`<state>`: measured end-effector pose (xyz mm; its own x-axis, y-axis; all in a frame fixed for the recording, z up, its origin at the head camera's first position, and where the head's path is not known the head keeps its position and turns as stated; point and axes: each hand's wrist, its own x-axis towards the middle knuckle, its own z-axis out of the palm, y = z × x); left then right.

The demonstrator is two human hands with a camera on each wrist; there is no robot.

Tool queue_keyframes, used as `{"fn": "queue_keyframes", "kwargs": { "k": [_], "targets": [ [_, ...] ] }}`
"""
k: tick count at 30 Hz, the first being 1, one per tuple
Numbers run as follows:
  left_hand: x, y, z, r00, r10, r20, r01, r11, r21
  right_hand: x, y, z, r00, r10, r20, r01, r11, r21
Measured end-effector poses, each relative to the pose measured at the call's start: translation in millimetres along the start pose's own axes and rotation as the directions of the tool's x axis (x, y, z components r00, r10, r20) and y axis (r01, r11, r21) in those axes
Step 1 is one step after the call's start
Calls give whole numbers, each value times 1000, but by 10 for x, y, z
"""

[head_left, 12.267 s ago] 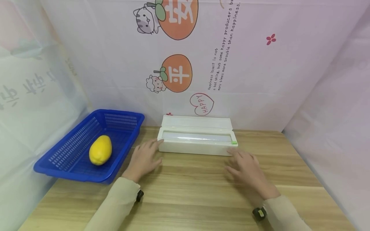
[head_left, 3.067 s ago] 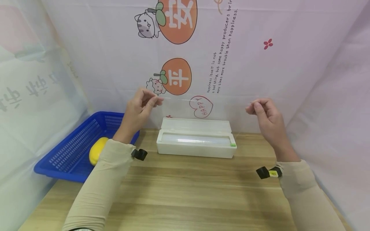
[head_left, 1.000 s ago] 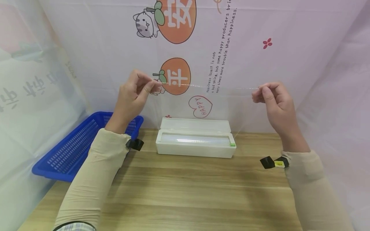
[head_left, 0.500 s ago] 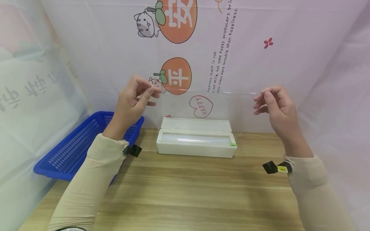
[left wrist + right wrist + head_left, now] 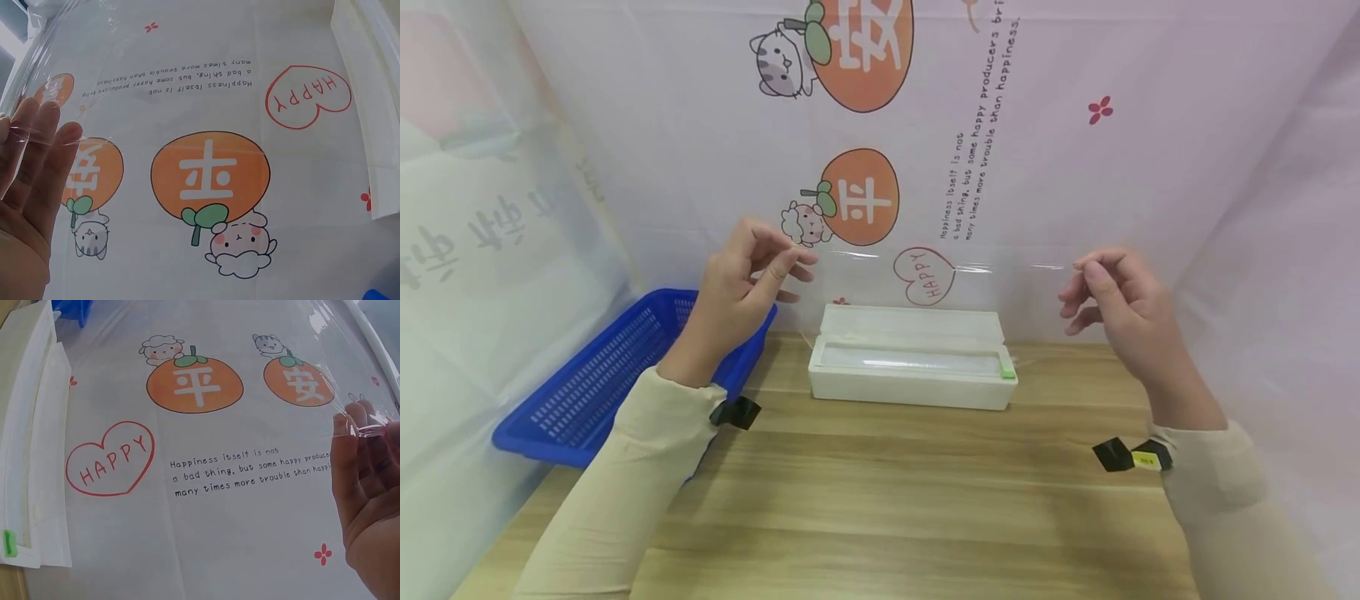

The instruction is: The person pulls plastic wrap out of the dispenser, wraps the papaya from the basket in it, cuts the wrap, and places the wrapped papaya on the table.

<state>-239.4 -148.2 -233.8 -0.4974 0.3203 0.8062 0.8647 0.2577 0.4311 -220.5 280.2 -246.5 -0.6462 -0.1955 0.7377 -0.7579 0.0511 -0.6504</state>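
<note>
Spanning the middle of the frame, a sheet of clear film [image 5: 973, 268] hangs between two raised bare hands, its near edge caught by streaks of light. The left hand [image 5: 733, 283], left of center, pinches one end between thumb and fingertips; the right hand [image 5: 1126, 304], right of center, pinches the other, its lower fingers loosely curled. Both wrist views show the film creasing where it is gripped. The wide hold probably serves to keep the sheet spread and stop it from clinging to itself; how far it runs toward the box is too faint to tell. Below it, at the frame's center, sits a long white box [image 5: 913, 390], its lid [image 5: 912, 323] tipped back against the backdrop [image 5: 1037, 158], apparently leaving the film roll [image 5: 910, 361] inside free to unwind. A green tab [image 5: 1007, 372] marks the box's right end. At lower left, a blue basket [image 5: 538, 443], partly hidden by the left forearm, stands to one side, likely leaving working room on the wooden table [image 5: 880, 500] across the lower frame. Printed oranges and lettering fill the upper center.
</note>
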Motion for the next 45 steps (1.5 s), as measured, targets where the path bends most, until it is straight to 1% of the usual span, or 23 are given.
{"fn": "queue_keyframes", "kwargs": {
  "k": [4, 7, 11, 17, 19, 22, 24, 27, 30, 34, 36, 38, 41, 45],
  "targets": [
    [-52, 15, 12, 1000, 14, 23, -14, 1000, -19, -76, -9, -11, 1000, 1, 23, -1, 1000, 2],
    [-97, 26, 15, 999, 23, 38, -23, 1000, -20, -139, -24, -16, 998, 30, 55, -29, 1000, -9],
    [-177, 15, 17, 998, 24, 50, -24, 1000, -12, -215, -29, -19, 992, 70, 105, -66, 997, -40],
    [-309, 6, 54, 997, 24, 77, -21, 999, -33, -323, 37, -39, 982, 83, 172, -72, 995, -68],
    [-353, 2, 74, 996, 11, 88, -7, 999, -44, -364, 70, -43, 978, 86, 188, -76, 995, -63],
    [-425, -22, 109, 995, -23, 99, 30, 997, -70, -435, 117, -48, 973, 109, 204, -96, 993, -70],
    [-482, -44, 134, 994, -41, 104, 50, 995, -86, -487, 143, -48, 969, 138, 207, -119, 988, -100],
    [-571, -68, 169, 992, -61, 109, 73, 992, -108, -564, 182, -43, 957, 196, 216, -165, 974, -154],
    [-661, -88, 204, 988, -96, 119, 112, 984, -135, -630, 231, -35, 946, 236, 221, -194, 961, -196],
    [-763, -122, 246, 978, -156, 142, 177, 972, -155, -708, 312, -20, 939, 259, 228, -225, 960, -164],
    [-812, -138, 262, 973, -173, 154, 195, 970, -142, -740, 351, -9, 937, 260, 234, -236, 964, -126],
    [-858, -148, 279, 969, -186, 161, 208, 969, -133, -771, 384, -2, 935, 266, 235, -246, 963, -112],
    [-927, -181, 305, 968, -194, 160, 217, 966, -142, -815, 420, 10, 931, 278, 236, -256, 959, -122],
    [-1031, -239, 356, 964, -204, 171, 235, 955, -183, -890, 465, 19, 913, 332, 237, -301, 941, -157]
  ]
}}
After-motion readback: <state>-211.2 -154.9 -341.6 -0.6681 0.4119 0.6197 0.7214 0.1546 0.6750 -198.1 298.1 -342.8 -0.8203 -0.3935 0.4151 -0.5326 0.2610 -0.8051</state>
